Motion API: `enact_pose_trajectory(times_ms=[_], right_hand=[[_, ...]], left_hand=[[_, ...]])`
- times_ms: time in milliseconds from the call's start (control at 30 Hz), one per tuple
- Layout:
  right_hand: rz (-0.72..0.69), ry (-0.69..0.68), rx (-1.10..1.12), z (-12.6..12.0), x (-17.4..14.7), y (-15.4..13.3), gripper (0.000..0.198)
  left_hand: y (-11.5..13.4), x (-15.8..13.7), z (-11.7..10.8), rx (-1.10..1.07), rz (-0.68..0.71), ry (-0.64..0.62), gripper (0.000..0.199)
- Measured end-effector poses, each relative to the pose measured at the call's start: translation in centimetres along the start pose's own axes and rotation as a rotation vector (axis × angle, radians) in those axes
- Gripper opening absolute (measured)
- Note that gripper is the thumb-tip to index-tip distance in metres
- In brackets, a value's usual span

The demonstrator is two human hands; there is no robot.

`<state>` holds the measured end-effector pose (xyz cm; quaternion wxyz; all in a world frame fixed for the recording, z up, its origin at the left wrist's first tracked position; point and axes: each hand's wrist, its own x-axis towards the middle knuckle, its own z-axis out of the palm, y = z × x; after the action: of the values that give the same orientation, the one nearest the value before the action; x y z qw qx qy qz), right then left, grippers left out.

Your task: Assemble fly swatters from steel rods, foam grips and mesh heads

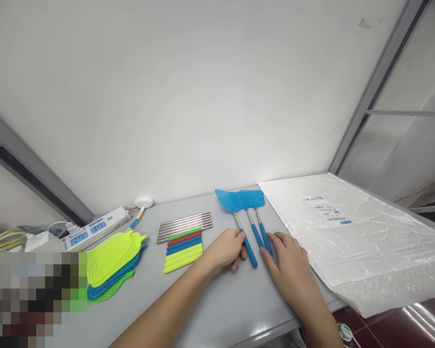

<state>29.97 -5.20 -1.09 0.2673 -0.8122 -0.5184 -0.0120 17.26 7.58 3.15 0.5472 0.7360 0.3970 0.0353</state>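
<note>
Three blue fly swatters lie side by side on the grey table, their mesh heads overlapping at the far end. My left hand (230, 247) is closed, thumb and fingers at the upper handle of the left fly swatter (250, 250). Fingers apart, my right hand (288, 258) rests low at the lower ends of the middle fly swatter (256, 236) and the right fly swatter (265, 238). Left of my hands are several loose grips (183, 251) in yellow, blue, red and green. Behind them lies a row of silver metal rods (184, 224).
Yellow, blue and green swatter heads (112, 258) are stacked at the left, near a white power strip (97, 227) with plugs and cables. A white bubble mailer (351, 232) covers the table's right side and overhangs its front edge. A white wall (203, 96) stands behind.
</note>
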Motion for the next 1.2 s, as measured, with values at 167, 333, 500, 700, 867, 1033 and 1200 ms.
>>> enact_pose_trajectory(times_ms=[167, 333, 500, 700, 867, 1033, 1200], right_hand=[[-0.003, -0.014, -0.019, -0.2, 0.0, -0.3, 0.041], [0.003, -0.005, -0.021, 0.0, 0.0, -0.4, 0.043], [-0.034, -0.041, -0.023, -0.2, -0.2, -0.8, 0.046], [-0.065, -0.056, -0.081, -0.2, -0.3, -1.1, 0.043], [-0.095, -0.049, -0.105, 0.0, -0.4, -0.9, 0.044], [-0.111, -0.045, -0.096, 0.1, -0.4, -0.8, 0.043], [-0.117, -0.034, -0.079, 0.2, -0.4, -0.8, 0.042]], left_hand=[[0.9, 0.2, -0.5, 0.258, 0.044, 0.055, 0.044], [1.4, -1.5, 0.1, 0.386, 0.208, 0.249, 0.027], [0.3, -2.5, -1.0, 0.429, 0.389, 0.072, 0.058], [-1.0, -1.8, -1.3, 0.557, 0.484, 0.069, 0.05], [-1.1, -2.0, -0.9, 0.565, 0.492, 0.096, 0.048], [-1.2, -2.1, -0.9, 0.603, 0.496, 0.131, 0.054], [-1.4, -2.0, -0.8, 0.648, 0.515, 0.15, 0.054]])
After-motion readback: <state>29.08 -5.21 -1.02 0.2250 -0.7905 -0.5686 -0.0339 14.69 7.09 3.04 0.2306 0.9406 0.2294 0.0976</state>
